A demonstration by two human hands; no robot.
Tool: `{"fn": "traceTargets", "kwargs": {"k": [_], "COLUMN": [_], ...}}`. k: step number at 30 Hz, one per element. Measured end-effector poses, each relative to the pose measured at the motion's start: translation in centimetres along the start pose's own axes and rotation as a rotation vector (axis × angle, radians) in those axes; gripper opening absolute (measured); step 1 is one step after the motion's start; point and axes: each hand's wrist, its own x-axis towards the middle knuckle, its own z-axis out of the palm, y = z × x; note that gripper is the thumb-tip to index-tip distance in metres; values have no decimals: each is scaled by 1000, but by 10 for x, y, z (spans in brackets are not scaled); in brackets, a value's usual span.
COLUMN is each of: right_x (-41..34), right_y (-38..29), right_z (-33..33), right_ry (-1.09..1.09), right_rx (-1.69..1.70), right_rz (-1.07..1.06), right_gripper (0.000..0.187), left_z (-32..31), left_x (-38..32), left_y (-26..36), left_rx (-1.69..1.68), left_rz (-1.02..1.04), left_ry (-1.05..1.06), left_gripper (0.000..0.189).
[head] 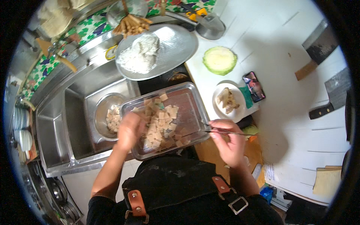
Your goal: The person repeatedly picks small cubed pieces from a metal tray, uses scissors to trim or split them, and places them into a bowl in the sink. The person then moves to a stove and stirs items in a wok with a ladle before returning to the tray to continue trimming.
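A rectangular metal tray [187, 111] lies before me, partly over the sink's edge, with many small square pale-brown food pieces [160, 126] heaped in its left and middle part. Over the tray's left end is my left hand [131, 130], blurred, beside the heap; whether its fingers hold a piece cannot be seen. My right hand [229, 140] pinches thin metal tweezers [230, 132] at the tray's right edge, their tips over the rim. Left of the tray, a round metal bowl [102, 112] in the sink holds more pale pieces.
An oval metal platter [174, 47] bears white shredded food [140, 54]. To the right are a halved cabbage [220, 60], a white plate [239, 112] with a brownish food piece, a phone [254, 86] and two cleavers [320, 43]. The steel sink [76, 123] lies left.
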Motion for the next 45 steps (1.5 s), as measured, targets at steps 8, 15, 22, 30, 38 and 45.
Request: {"fn": "traceTargets", "kwargs": {"k": [8, 15, 22, 30, 38, 45], "right_x": [-2, -5, -4, 3, 7, 2], "right_y": [-1, 5, 3, -15, -19, -25], "right_z": [-3, -3, -4, -3, 1, 1], "right_ry": [-41, 20, 14, -27, -63, -88], "right_rx": [-66, -51, -22, 17, -24, 28], "right_rz": [-107, -136, -140, -161, -237, -182], "right_gripper": [26, 25, 26, 31, 34, 34], "left_z": [62, 83, 48, -14, -30, -43], "left_x": [18, 12, 35, 47, 46, 44], "left_y": [82, 71, 85, 112, 127, 130], "left_rx": [138, 92, -171, -1318, -1350, -1558], "left_rz": [219, 156, -182, -394, -363, -469], "left_ry": [-418, -340, -648, -125, -122, -161], "left_gripper": [39, 35, 22, 13, 16, 21]}}
